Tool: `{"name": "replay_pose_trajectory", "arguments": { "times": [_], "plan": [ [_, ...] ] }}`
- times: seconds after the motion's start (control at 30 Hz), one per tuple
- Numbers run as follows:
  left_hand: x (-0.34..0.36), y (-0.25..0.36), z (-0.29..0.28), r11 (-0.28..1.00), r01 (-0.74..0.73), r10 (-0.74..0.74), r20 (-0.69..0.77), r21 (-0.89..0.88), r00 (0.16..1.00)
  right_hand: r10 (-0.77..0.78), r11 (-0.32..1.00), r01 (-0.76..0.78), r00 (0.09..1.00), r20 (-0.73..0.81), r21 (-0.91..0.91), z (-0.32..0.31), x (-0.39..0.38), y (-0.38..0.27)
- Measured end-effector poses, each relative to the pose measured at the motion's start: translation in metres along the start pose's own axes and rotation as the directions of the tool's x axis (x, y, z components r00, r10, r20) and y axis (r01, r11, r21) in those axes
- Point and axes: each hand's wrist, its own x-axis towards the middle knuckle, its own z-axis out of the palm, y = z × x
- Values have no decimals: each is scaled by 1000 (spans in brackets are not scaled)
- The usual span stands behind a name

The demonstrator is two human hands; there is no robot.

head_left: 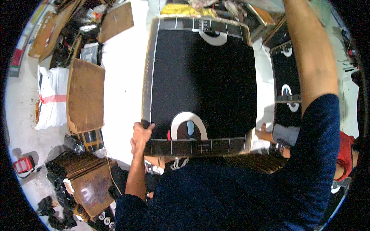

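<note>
A large board [204, 81] with a black face lies in front of me. It carries a white arch with a blue oval near its close end, another arch at its far end, and dark strips with white lines. My left hand [142, 135] grips its near left corner, thumb on top. My right arm [314, 57] rises past the top edge, so its hand is out of view. Beside the board's near right corner is another person's hand [265, 134]; whether it touches the board I cannot tell.
A white tabletop [122, 84] runs under the board. Similar black printed panels [286, 73] lie to the right. Brown boards [85, 96] and a white bag [54, 98] are at left. Stacked boards [92, 188] stand near left; yellow cloth [187, 9] lies at the far end.
</note>
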Motion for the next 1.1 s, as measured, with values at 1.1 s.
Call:
{"name": "replay_pose_trajectory", "arguments": {
  "times": [1.1],
  "plan": [
    [60, 226, 89, 723, -688, 674, -287, 66, 681, -151, 988, 156, 897, 416, 22, 212, -295, 111]
  ]
}}
